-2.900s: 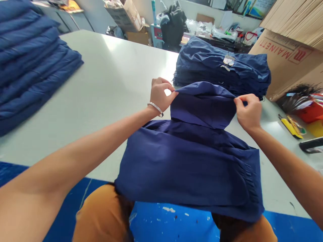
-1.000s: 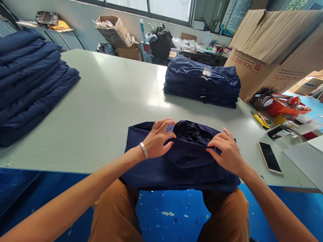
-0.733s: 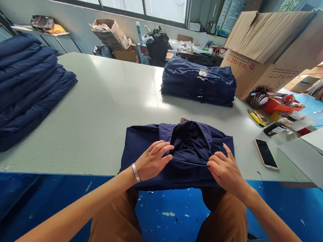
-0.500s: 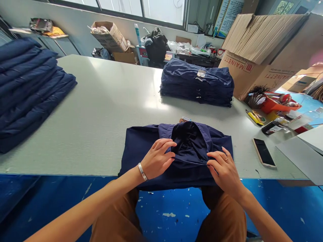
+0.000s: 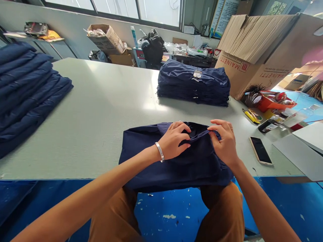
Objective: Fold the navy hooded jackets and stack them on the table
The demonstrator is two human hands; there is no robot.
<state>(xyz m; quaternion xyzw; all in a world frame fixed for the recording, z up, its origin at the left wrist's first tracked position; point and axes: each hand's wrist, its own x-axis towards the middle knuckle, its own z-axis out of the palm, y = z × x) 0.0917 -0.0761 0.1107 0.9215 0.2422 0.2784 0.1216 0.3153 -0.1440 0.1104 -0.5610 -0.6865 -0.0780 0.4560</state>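
A folded navy garment [image 5: 161, 168] lies across the table's front edge, its lower part hanging over toward my knees. Its opening, with a dark lining, faces up at the far side and is narrowed to a slit. My left hand [image 5: 175, 139] has its fingers curled over the near rim of that opening, the thumb on the outside. At the right end of the same rim, my right hand [image 5: 223, 141] pinches the fabric between thumb and fingers. The far rim is partly hidden behind my hands.
Stacked navy garments stand at the left [image 5: 27, 97] and a tagged navy pile [image 5: 193, 84] at the back. To the right are a phone [image 5: 260, 150], a yellow cutter [image 5: 250, 116], a dark bottle [image 5: 269, 125], an orange tray [image 5: 267, 106], white sheets [image 5: 297, 151] and a large carton [image 5: 242, 74].
Both hands have moved up and away from me, lifting the near rim toward the far one. The round opening has narrowed to a slit.
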